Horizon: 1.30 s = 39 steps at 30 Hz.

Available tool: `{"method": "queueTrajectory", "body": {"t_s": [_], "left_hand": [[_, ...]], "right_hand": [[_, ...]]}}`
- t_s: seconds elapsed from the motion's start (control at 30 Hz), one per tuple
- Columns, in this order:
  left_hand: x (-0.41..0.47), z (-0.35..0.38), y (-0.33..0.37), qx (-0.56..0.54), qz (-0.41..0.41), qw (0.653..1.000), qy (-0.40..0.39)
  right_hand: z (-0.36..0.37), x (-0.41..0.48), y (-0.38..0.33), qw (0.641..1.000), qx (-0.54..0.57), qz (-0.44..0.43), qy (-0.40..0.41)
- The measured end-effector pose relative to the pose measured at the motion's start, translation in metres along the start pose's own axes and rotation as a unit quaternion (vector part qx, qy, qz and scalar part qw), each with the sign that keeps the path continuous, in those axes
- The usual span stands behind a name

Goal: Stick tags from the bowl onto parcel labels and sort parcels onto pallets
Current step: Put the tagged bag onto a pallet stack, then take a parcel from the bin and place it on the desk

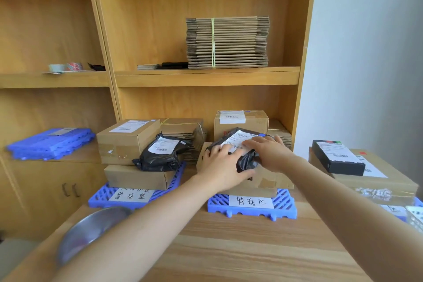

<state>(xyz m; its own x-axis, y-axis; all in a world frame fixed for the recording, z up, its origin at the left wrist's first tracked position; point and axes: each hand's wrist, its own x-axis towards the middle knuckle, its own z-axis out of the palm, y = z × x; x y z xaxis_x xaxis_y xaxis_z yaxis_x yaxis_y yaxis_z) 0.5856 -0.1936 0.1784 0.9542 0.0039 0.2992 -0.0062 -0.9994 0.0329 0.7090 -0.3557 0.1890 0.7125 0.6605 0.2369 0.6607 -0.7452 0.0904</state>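
Bowl (91, 229) front left on counter (240, 247). Left pallet (100, 199), middle pallet (283, 207) behind, boxes (137, 177) on both. Cardboard stack (229, 43) on shelf (206, 78) above.

Item: head view, single, wide-angle. Worn on your head, it faces forward and down across the table (229, 247). Near range: your forearms enter from 7 and 4 o'clock, with the left hand (223, 165) and right hand (270, 153) meeting on the black parcel (246, 162) just right of centre. Far range: shelf unit (206, 75) at 12 o'clock, square to you; wall (366, 52) at 2 o'clock.
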Motion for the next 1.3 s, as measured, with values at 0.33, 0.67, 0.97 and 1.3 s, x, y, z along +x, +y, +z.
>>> {"method": "queueTrajectory", "body": {"t_s": [0.33, 0.67, 0.97, 1.3], "left_hand": [[0.029, 0.008, -0.070, -0.058, -0.006, 0.998, 0.002], [0.067, 0.029, -0.083, 0.034, 0.003, 0.998, 0.049], [0.045, 0.014, -0.080, -0.009, -0.014, 0.997, 0.069], [-0.078, -0.019, -0.092, 0.042, -0.085, 0.990, 0.102]], "right_hand": [[0.004, -0.004, -0.007, 0.998, -0.007, 0.013, 0.066], [0.020, 0.012, 0.002, 0.995, -0.023, 0.028, 0.096], [0.012, 0.002, -0.011, 0.994, 0.016, 0.029, 0.103], [0.009, -0.029, -0.112, 0.979, 0.125, -0.085, 0.138]]}}
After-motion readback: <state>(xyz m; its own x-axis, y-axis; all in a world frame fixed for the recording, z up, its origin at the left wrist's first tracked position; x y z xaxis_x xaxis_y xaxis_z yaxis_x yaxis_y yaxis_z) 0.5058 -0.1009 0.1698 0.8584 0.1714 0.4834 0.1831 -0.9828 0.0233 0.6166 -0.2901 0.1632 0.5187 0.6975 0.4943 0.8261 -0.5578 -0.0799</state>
